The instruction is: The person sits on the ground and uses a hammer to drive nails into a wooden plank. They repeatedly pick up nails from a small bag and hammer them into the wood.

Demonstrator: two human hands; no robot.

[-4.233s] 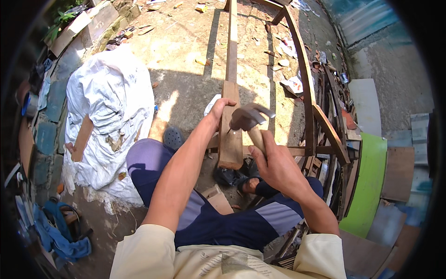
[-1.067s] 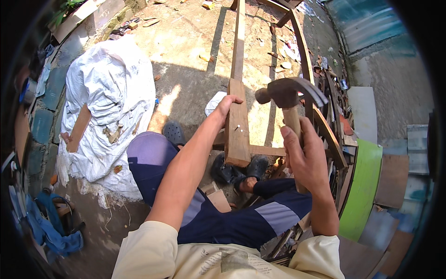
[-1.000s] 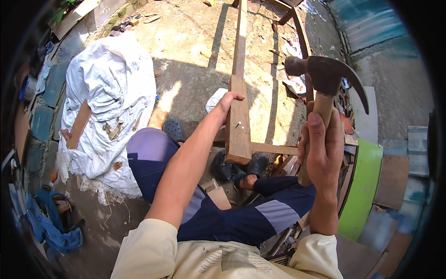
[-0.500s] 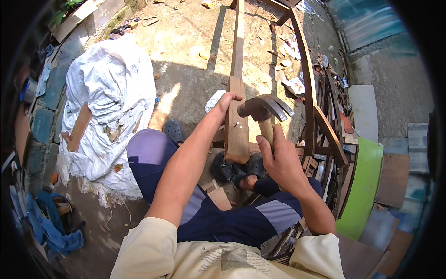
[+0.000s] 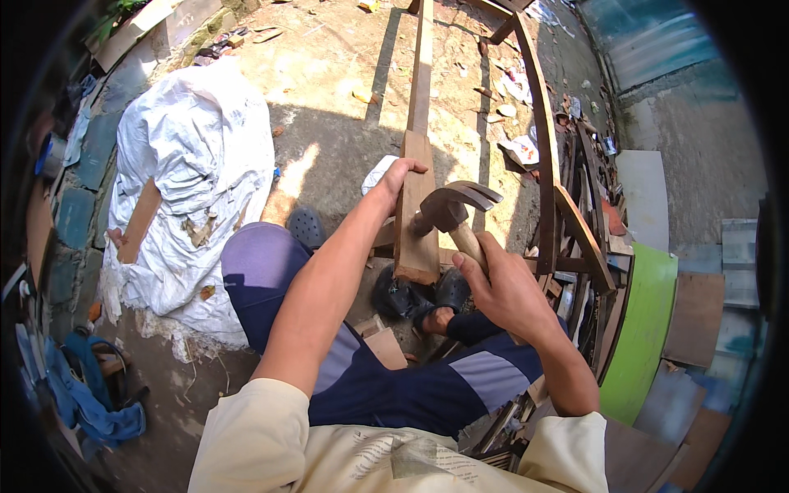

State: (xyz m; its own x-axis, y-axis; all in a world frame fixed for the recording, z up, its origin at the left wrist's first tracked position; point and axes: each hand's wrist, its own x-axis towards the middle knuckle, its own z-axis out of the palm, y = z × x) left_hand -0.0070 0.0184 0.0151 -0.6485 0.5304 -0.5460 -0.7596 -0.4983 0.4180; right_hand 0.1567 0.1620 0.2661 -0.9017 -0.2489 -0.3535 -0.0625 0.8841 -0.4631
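Note:
A short wooden block [image 5: 417, 253] lies over the near end of a long wooden rail [image 5: 421, 82], pointing toward me. My left hand [image 5: 403, 177] is closed around the block's left edge, its thumb across the top. In my right hand [image 5: 511, 287] is a claw hammer [image 5: 449, 210], gripped by its wooden handle with the claw turned to the right. Its striking face is down at the block's upper surface, where it hides the nails. Whether it touches a nail head, I cannot tell.
More of the wooden frame [image 5: 544, 156] stands to the right, beside a heap of scrap wood [image 5: 588, 189]. A green panel [image 5: 641, 329] leans farther right. On the left lies a white sheet [image 5: 193, 164] with a wood strip [image 5: 141, 222] on it. Blue cloth [image 5: 94, 394] lies at lower left.
The hammer head has come down and slightly left onto the block, covering the nails that showed before. My left hand keeps its hold, almost unmoved.

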